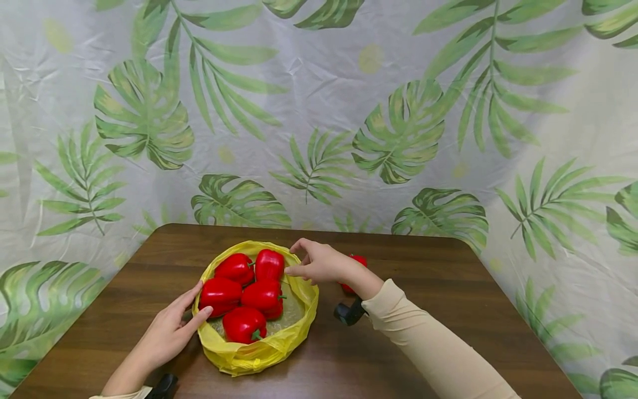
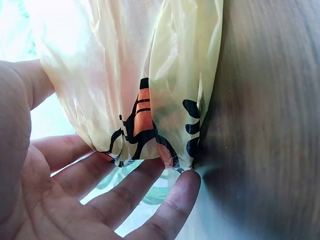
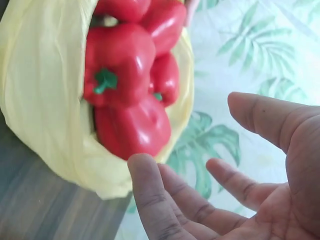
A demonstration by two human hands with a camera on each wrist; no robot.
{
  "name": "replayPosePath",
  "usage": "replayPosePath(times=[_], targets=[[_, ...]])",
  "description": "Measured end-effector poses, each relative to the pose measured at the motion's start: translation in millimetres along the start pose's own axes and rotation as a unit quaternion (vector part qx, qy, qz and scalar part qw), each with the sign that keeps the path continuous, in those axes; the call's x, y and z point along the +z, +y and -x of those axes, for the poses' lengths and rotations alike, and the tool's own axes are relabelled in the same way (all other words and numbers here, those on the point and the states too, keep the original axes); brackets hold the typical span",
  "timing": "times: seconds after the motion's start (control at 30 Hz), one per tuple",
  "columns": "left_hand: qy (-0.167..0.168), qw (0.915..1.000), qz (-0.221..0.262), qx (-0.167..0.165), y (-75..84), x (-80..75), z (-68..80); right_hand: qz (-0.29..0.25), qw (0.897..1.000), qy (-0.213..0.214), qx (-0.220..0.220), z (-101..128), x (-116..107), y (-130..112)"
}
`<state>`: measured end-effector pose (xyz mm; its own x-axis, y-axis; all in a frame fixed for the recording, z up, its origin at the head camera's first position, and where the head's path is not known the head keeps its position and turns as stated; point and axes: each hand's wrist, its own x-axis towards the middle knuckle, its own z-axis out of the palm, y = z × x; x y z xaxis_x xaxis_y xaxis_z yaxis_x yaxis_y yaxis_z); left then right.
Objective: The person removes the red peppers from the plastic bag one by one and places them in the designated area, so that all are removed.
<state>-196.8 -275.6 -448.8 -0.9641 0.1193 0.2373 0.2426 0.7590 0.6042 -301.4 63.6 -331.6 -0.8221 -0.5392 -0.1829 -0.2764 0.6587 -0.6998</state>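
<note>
A yellow plastic bag [image 1: 294, 332], its edge rolled down into a round rim, stands on the table with several red bell peppers [image 1: 244, 324] inside. My left hand [image 1: 166, 332] rests against the bag's left side, thumb at the rim beside a pepper. In the left wrist view, its spread fingers [image 2: 170, 200] touch the bag's printed lower side. Over the bag's right rim is my right hand [image 1: 324, 263], fingers apart and holding nothing, near the upper pepper [image 1: 269, 265]. The right wrist view shows the green-stemmed peppers [image 3: 120, 65] just beyond those fingers [image 3: 147, 195].
Another red bell pepper [image 1: 360, 259] lies on the brown wooden table [image 1: 423, 288], partly hidden behind my right wrist. A leaf-patterned curtain [image 1: 324, 111] hangs behind the table's far edge. A black wrist camera [image 1: 349, 312] sits under my right wrist.
</note>
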Motion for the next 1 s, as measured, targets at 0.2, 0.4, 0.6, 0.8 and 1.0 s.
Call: replayPosePath(times=[0.2, 0.4, 0.6, 0.8, 1.0], targets=[[-0.002, 1.0, 0.003, 0.003, -0.2, 0.9, -1.5, -0.019, 1.0, -0.023, 0.003, -4, 12, 3], [-0.007, 1.0, 0.006, -0.005, 0.4, 1.8, -0.2, -0.029, 0.998, -0.049, 0.003, -9, 22, 4], [-0.004, 1.0, 0.003, -0.008, -1.6, 1.1, 1.4, -0.021, 0.996, -0.083, 0.012, -16, 28, -2], [-0.001, 1.0, 0.001, -0.001, -1.4, 0.1, 0.6, -0.025, 0.994, -0.102, 0.025, -21, 32, -6], [-0.002, 1.0, -0.001, 0.003, -0.7, 0.2, -0.4, -0.024, 0.993, -0.116, 0.023, -25, 37, -6]])
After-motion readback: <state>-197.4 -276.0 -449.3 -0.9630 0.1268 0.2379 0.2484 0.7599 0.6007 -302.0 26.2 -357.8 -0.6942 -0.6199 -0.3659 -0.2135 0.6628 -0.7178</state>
